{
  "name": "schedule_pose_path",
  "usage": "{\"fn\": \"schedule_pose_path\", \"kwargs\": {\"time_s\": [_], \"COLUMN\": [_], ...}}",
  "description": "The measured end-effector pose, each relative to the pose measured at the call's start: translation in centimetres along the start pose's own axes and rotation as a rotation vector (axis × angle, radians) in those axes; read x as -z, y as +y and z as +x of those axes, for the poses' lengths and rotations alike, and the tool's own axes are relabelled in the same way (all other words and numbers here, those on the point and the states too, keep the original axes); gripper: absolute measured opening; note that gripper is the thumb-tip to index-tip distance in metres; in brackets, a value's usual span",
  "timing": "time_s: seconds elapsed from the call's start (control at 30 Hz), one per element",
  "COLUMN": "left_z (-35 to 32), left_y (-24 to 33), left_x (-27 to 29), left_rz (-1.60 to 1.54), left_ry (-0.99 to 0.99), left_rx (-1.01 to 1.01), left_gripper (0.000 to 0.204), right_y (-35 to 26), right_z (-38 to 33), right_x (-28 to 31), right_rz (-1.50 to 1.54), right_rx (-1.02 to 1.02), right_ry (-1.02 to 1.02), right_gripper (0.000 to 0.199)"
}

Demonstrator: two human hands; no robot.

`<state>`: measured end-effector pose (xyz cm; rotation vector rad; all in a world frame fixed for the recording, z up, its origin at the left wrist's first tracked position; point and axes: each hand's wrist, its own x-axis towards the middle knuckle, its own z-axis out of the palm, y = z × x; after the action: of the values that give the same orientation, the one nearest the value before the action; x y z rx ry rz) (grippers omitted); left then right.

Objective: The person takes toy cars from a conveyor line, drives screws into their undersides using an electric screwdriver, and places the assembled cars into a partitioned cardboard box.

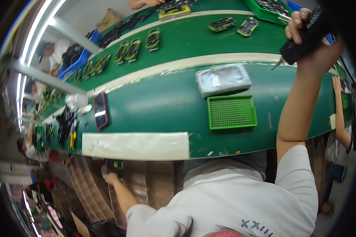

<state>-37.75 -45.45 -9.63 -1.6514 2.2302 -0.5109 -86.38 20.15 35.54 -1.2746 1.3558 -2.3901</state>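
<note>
High at the right, my right hand (pixel 299 25) is wrapped round a black electric screwdriver (pixel 304 45). Its thin bit points down and to the left over the green bench. My left hand (pixel 112 179) reaches down below the bench's front edge at the lower left, over a brown divided tray (pixel 138 185). A small white piece (pixel 104 170) and a dark part with yellow-green on it (pixel 116 164) lie close to those fingers. The left fingers are too small and blurred to make out. In front of me on the bench is a green grid-bottomed tray (pixel 232 112).
Behind the green tray lies a silvery wrapped packet (pixel 223 79). A red-edged phone (pixel 101 111), a yellow-handled tool (pixel 73 136) and a white strip (pixel 135 145) are farther left. Several black-and-yellow-green units (pixel 153 39) sit on the conveyor belt beyond. Co-workers work around the line.
</note>
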Motion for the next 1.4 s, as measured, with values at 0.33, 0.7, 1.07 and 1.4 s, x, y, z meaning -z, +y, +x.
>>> {"fn": "schedule_pose_path", "kwargs": {"time_s": [0.33,0.7,1.07,1.4], "left_z": [-11.2,-23.3,-23.0,-27.6], "left_y": [19.2,59.2,46.4,32.7], "left_x": [54.7,65.3,61.7,51.7], "left_rz": [-1.526,-0.672,-1.062,-1.034], "left_ry": [0.903,0.218,0.266,0.231], "left_rx": [-1.153,-1.372,-1.530,-1.651], "left_gripper": [0.019,0.052,0.045,0.036], "right_y": [-2.4,-4.7,-3.8,-0.5], "right_z": [-0.1,-1.7,-13.1,-11.9], "right_x": [4.5,8.8,30.1,36.8], "right_rz": [0.040,-0.037,0.079,0.086], "right_rx": [0.150,0.192,0.135,0.155], "right_ry": [0.112,0.338,0.382,0.296], "right_gripper": [0.074,0.077,0.085,0.093]}}
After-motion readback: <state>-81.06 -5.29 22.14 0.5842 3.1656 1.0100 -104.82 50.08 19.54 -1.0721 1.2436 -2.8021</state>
